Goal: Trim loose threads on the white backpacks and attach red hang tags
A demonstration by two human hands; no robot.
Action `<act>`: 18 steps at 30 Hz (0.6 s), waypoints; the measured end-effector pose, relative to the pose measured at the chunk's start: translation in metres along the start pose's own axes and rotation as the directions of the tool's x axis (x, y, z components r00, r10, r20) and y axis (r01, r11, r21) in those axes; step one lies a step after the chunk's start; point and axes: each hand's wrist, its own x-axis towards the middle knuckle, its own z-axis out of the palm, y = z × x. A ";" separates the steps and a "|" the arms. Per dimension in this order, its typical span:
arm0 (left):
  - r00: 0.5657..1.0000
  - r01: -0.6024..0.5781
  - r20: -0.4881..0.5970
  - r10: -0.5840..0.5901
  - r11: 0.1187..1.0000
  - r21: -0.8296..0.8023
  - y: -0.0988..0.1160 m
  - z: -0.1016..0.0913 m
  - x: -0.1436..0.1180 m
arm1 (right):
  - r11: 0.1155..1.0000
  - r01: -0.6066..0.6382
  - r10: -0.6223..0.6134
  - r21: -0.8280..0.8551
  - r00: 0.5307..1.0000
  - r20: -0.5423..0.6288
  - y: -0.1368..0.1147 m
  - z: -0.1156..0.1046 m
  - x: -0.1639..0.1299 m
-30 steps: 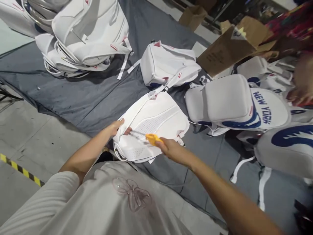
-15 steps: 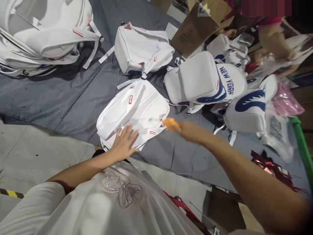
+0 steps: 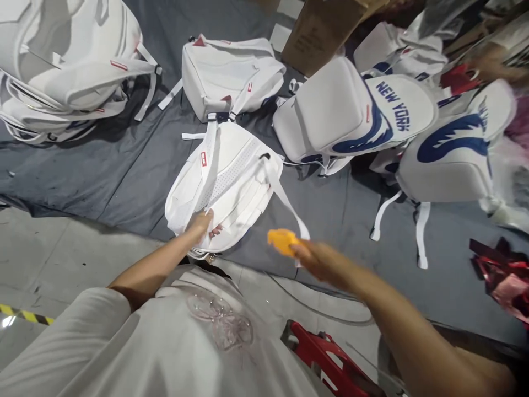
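A white backpack (image 3: 243, 204) lies on the grey cloth right in front of me, its padded back panel and shoulder straps facing up. My left hand (image 3: 202, 223) is closed on a shoulder strap near the backpack's lower end, with fingertips showing past the strap's edge. In my right hand (image 3: 308, 256) is a small orange tool (image 3: 282, 241), too blurred to name its kind. That hand is held off the backpack, to its right. A loose white webbing strap (image 3: 289, 207) hangs from the backpack's right side and passes behind the right hand.
Another white backpack (image 3: 231, 74) lies just behind. Stacked white backpacks (image 3: 78, 77) stand at the left. To the right are backpacks with blue print (image 3: 355, 116), a cardboard box (image 3: 320, 36) and red material (image 3: 502, 270). A co-worker's blurred arm (image 3: 491, 63) shows at the upper right.
My left hand has gone from lying spread on the backpack to gripping its strap. The right hand with the orange tool has drawn down, away from the backpack; the right-hand strap now hangs out sideways.
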 end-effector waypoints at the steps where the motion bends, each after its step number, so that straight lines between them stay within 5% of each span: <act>1: 0.991 -0.125 -0.034 0.130 0.984 0.123 -0.002 0.008 -0.006 | 0.999 -0.022 0.017 -0.049 0.995 -0.095 -0.002 0.001 0.003; 3: 0.928 -0.326 -0.033 0.372 0.851 0.412 -0.007 0.025 -0.015 | 0.987 -0.081 0.038 -0.140 0.958 -0.285 -0.008 0.001 0.009; 5: 0.855 -0.409 0.037 0.518 0.627 0.663 -0.009 0.039 -0.019 | 0.970 -0.152 0.076 -0.190 0.932 -0.355 -0.016 0.002 0.012; 8: 0.848 -0.399 0.118 0.517 0.475 0.785 -0.005 0.044 -0.019 | 0.961 -0.222 0.161 -0.168 0.935 -0.315 -0.025 0.021 0.006; 10: 0.848 -0.458 0.200 0.490 0.490 0.742 0.000 0.028 -0.020 | 0.981 -0.134 0.096 -0.141 0.964 -0.246 -0.030 0.046 -0.004; 12: 0.797 -0.562 0.225 0.560 0.553 0.615 0.005 -0.007 -0.024 | 0.987 -0.109 0.074 -0.121 0.962 -0.264 -0.036 0.078 -0.016; 14: 0.775 -0.587 0.035 0.631 0.698 0.409 0.007 -0.054 -0.026 | 0.976 -0.202 0.167 -0.086 0.937 -0.308 -0.045 0.113 -0.028; 16: 0.877 -0.428 -0.203 0.436 0.900 0.085 0.008 -0.097 -0.022 | 0.964 -0.264 0.248 -0.028 0.934 -0.255 -0.058 0.149 -0.035; 18: 0.982 -0.126 -0.173 0.080 0.952 -0.278 0.010 -0.124 -0.010 | 0.954 -0.299 0.295 0.010 0.935 -0.200 -0.074 0.183 -0.034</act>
